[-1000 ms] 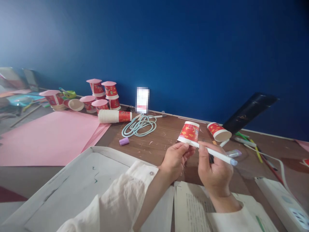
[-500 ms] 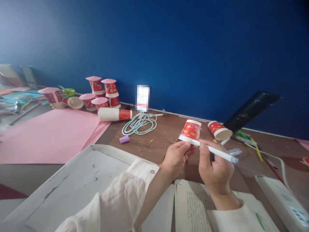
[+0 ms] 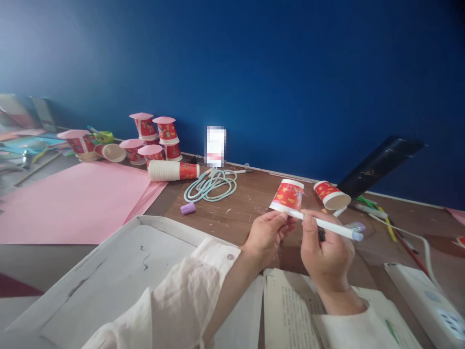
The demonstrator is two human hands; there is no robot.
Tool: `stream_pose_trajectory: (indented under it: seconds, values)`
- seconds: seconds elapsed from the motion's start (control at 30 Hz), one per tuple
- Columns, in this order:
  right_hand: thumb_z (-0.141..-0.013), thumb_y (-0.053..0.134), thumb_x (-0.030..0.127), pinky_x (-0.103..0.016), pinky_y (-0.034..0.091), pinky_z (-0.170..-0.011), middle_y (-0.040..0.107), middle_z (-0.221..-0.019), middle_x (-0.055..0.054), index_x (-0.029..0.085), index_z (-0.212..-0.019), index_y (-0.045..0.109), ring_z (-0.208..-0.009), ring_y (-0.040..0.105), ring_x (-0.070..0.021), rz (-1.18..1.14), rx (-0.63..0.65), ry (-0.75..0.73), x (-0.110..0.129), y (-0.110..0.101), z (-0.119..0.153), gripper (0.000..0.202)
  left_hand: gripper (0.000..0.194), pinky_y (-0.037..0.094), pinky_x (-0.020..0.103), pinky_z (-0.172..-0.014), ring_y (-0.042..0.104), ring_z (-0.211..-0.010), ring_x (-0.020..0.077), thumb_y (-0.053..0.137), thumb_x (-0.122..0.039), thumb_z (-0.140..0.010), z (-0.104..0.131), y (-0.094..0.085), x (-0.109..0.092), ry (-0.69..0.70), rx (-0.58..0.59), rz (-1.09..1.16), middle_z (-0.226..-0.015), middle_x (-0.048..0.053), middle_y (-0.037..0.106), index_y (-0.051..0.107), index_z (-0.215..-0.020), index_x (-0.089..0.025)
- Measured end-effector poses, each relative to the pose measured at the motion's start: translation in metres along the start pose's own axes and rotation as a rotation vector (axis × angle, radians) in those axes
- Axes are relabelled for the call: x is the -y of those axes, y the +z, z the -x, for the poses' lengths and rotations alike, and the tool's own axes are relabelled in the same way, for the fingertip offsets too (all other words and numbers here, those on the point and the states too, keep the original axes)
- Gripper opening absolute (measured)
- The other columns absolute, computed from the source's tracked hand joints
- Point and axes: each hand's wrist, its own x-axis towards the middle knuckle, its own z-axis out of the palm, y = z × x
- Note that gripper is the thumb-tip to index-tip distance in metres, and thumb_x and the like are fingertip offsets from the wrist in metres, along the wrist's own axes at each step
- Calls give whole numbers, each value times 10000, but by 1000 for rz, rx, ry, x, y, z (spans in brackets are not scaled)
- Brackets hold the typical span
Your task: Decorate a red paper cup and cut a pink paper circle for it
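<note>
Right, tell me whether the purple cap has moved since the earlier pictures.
No: the purple cap lies where it did, just in front of the coiled cable.

so the surface is brown wood with little scraps on it, and going by the coiled cable, the stack of cups lies just left of it, pink paper further left, purple cap right in front, and a tipped red cup well off to its right.

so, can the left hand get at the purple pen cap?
Probably not: the left hand pinches the red paper cup, though only pale scraps lie between it and the purple pen cap.
</note>
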Motion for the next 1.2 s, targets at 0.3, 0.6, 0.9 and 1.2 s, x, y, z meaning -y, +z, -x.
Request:
stream_pose_trajectory:
  seconds: [0.3, 0.6, 0.9, 1.2]
  values:
    - [-938, 550, 232, -349, 537, -789, 750, -900, -98, 167, -946, 687, -855, 704, -228, 8, -10, 24, 0, 0, 1, 151, 293, 465, 260, -831, 638, -752, 126, 866, -272, -630, -1, 0, 0, -5, -17, 17, -785, 83, 699, 723, -792, -75]
    - [-942, 550, 235, -339, 543, -782, 750, -893, -94, 168, -943, 678, -852, 710, -225, 6, -5, 36, 2, 0, 1, 144, 277, 452, 254, -787, 609, -721, 116, 860, -273, -635, 1, 0, -2, -7, -35, 3, -756, 67, 678, 715, -776, -84]
    - [-943, 557, 240, -341, 532, -788, 752, -920, -96, 167, -970, 680, -879, 706, -225, -12, 8, 46, 0, 2, 2, 145, 288, 439, 240, -700, 596, -707, 120, 835, -299, -627, 0, -1, -2, -9, -96, -32, -726, 63, 668, 707, -779, -91]
    - [-940, 555, 253, -333, 528, -769, 758, -906, -96, 172, -943, 686, -869, 707, -228, 15, -6, 52, 5, 1, 1, 153, 228, 442, 255, -724, 612, -718, 132, 791, -260, -665, -1, -3, -2, -28, -90, -38, -743, 73, 678, 699, -790, -93]
